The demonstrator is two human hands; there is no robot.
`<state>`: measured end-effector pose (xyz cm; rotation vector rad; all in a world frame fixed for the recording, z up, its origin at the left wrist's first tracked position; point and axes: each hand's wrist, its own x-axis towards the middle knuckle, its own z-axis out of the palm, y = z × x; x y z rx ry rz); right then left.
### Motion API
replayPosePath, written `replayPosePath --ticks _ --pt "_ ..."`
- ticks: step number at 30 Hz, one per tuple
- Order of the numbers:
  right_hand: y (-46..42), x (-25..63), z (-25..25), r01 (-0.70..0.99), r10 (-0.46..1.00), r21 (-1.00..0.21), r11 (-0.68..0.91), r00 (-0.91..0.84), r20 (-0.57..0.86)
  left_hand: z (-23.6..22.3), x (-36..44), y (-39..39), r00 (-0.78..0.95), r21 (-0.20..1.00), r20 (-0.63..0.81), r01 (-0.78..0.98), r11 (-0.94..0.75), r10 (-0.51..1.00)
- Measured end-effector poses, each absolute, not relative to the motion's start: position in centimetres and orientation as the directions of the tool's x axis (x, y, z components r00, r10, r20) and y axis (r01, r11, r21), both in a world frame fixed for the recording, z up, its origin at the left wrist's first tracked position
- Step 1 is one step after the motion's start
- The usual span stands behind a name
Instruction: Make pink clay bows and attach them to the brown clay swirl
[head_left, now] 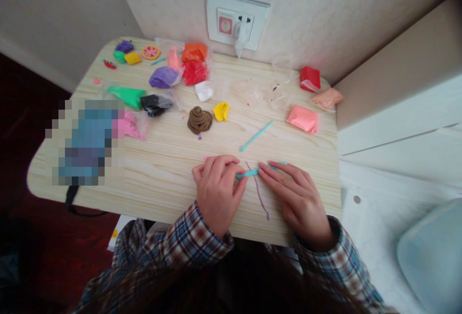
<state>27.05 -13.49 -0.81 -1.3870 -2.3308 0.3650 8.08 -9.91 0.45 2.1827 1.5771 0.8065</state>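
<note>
**A turquoise modelling tool (250, 173) crossing a purple clay strand (260, 196)**

The tool is lying over the strand on the wood-grain tabletop (162, 169), between my hands. My left hand (218, 189) is pinching its left end, thumb and forefinger drawn close. My right hand (301, 196) is laying extended fingers, side by side, over the other end; whether they are gripping, I cannot tell. Beyond, a second turquoise tool (257, 136) is lying diagonally. Farther back, a coiled brown clay mound (199, 119) is standing just beside a yellow clay piece (221, 111).
</note>
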Motion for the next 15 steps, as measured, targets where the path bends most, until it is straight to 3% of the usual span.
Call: replayPosePath --ticks 15 --pt "-13.5 27.18 -0.96 0.79 0.897 -0.426 0.44 -0.362 0.254 0.31 7.78 -10.02 0.236 0.57 0.272 0.741 -0.354 0.933"
